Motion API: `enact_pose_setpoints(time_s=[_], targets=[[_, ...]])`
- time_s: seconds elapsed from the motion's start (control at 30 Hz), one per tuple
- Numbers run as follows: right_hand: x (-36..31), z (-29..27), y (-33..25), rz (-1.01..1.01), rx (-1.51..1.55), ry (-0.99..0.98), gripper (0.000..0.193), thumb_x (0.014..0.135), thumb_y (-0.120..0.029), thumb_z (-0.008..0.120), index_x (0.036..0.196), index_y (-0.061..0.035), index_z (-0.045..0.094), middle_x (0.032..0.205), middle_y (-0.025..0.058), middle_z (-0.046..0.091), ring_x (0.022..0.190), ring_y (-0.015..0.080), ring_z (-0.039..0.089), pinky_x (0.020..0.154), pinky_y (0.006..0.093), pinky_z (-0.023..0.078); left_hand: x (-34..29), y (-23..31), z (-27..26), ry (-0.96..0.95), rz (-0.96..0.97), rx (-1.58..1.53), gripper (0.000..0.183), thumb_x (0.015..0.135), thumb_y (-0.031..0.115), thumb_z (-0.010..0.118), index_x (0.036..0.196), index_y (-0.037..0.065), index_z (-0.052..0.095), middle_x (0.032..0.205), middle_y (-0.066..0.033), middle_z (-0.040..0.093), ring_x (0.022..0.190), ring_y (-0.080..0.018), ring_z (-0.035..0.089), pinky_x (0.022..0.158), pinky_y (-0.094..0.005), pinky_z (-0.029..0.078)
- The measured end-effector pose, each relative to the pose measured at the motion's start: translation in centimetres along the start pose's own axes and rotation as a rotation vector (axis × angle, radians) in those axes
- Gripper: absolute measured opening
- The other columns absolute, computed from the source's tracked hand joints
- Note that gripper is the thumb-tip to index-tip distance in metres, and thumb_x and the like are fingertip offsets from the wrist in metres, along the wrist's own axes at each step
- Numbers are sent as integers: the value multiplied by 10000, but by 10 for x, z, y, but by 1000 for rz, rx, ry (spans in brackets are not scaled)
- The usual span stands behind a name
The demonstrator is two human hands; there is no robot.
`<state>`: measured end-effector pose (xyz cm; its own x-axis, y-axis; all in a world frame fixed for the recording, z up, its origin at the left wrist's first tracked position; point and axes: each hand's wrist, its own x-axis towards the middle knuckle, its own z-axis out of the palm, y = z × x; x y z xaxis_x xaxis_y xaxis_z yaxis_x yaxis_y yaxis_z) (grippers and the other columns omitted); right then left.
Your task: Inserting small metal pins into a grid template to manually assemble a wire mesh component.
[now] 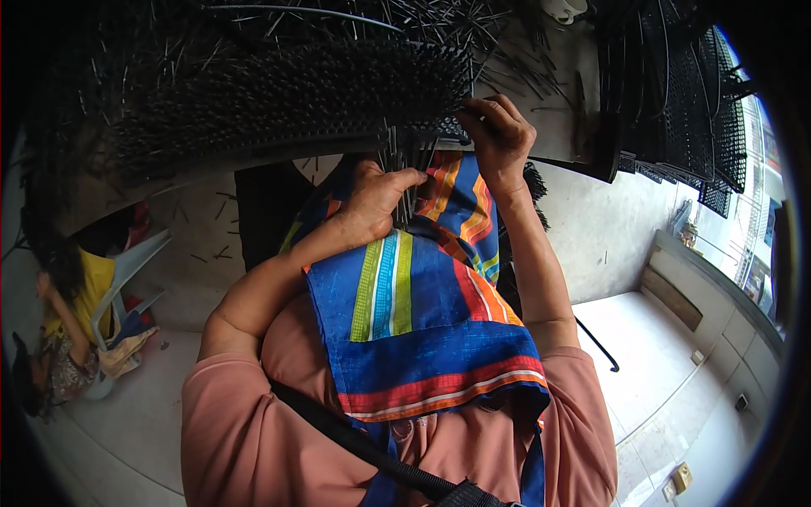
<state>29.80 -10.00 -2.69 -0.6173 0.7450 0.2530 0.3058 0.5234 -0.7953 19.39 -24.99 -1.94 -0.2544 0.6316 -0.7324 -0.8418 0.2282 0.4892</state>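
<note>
In front of me lies a long black panel (287, 93), densely set with rows of short upright black pieces. My left hand (376, 198) is closed around a bundle of thin dark sticks (409, 160) below the panel's near edge, above my lap. The sticks point upward and fan out a little. At the panel's right end is my right hand (503, 135), with thumb and fingers pinched together at its edge. What lies between those fingertips is too small to make out. A striped blue apron (439, 355) covers my front and lap.
Loose dark sticks (541, 80) are strewn behind and beside the panel. Black mesh-like panels (684, 101) stand stacked at the right, near a white cup (563, 10). Another person in a yellow garment (91, 296) is at the left by a pale chair (139, 258).
</note>
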Motion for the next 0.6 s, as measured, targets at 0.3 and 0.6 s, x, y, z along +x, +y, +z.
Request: enact_pose_setpoints(time_s=[0.3,0.6], targets=[[11,-2,-11,-236,-244,-58,138,756,-45,701,894,-46,700,708,86,591,619,222,616,555,293,467,8,-7,-3,-46,26,-85,197,734,-104,606,919,-41,627,883,-124,668,723,-197,670,644,-308,568],[9,-3,-12,-233,-374,-61,153,771,-112,692,922,-100,712,705,70,580,609,262,598,532,331,457,8,-8,-8,-140,12,-74,244,741,-117,596,965,-26,628,901,-109,668,756,-190,672,700,-307,573]])
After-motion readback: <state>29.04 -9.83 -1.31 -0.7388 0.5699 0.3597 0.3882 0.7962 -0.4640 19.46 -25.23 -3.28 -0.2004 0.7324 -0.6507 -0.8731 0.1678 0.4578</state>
